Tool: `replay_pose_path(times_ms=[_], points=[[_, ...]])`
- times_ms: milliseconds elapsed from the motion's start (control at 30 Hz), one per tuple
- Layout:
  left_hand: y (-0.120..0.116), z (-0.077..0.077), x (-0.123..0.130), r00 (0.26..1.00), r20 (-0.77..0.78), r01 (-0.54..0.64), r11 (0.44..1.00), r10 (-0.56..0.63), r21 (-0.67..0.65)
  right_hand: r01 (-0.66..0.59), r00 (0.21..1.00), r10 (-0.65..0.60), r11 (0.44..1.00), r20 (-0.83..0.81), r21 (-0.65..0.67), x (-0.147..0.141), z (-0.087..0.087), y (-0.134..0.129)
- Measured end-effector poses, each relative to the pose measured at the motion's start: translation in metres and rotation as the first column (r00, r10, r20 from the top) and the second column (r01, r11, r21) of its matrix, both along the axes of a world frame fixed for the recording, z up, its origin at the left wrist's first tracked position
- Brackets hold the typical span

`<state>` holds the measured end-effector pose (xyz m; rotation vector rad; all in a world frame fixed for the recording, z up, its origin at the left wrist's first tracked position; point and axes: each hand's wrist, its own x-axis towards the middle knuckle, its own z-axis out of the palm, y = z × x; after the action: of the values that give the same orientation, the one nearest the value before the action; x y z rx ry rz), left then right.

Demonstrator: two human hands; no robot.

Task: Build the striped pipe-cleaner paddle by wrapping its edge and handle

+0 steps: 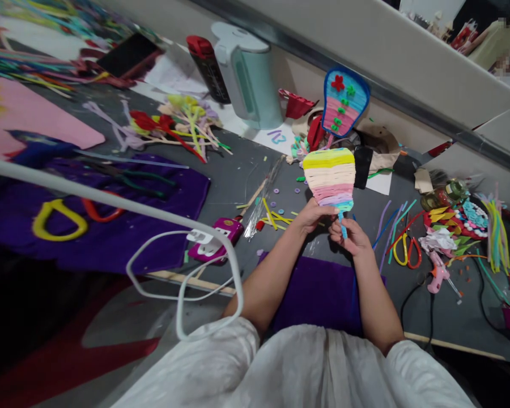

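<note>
I hold a fan-shaped pipe-cleaner piece (330,175) upright over the table, striped yellow, cream, pink, lilac and blue. My left hand (311,216) is closed on its lower left edge, thumb across the front. My right hand (349,235) pinches the short blue stem (343,225) below it. Behind stands a similar piece (345,105) with a blue rim, a red flower and green bits. Beneath my forearms lies a purple cloth (318,292). Loose yellow pipe cleaners (272,215) and small round beads are scattered left of my hands.
Scissors (407,252), a pink glue gun (438,273) and loose pipe cleaners lie at the right. A magenta power strip (219,241) and a white cable (153,207) are on the left. A kettle (255,79) and a dark bottle (208,68) stand by the back panel.
</note>
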<state>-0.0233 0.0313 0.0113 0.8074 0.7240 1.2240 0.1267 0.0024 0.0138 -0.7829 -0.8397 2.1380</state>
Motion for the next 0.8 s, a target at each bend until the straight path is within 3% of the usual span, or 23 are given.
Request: replay_pose_path(times_ms=[200, 300, 567, 800], points=[[0.003, -0.002, 0.001, 0.995, -0.029, -0.097, 0.994, 0.096, -0.044, 0.190, 0.956, -0.200, 0.980, 0.215, 0.066, 0.006, -0.006, 0.005], [0.003, -0.002, 0.002, 0.991, -0.039, -0.129, 0.991, 0.127, -0.046, 0.233, 0.941, -0.248, 0.968, 0.230, 0.089, 0.009, -0.008, 0.008], [0.001, 0.002, 0.002, 0.997, -0.029, -0.073, 0.994, 0.071, -0.085, 0.229, 0.939, -0.248, 0.968, 0.237, 0.104, 0.010, -0.001, 0.006], [0.002, -0.003, 0.004, 0.997, 0.006, -0.071, 0.994, 0.072, -0.087, 0.235, 0.917, -0.277, 0.956, 0.286, 0.174, 0.006, -0.007, 0.006]])
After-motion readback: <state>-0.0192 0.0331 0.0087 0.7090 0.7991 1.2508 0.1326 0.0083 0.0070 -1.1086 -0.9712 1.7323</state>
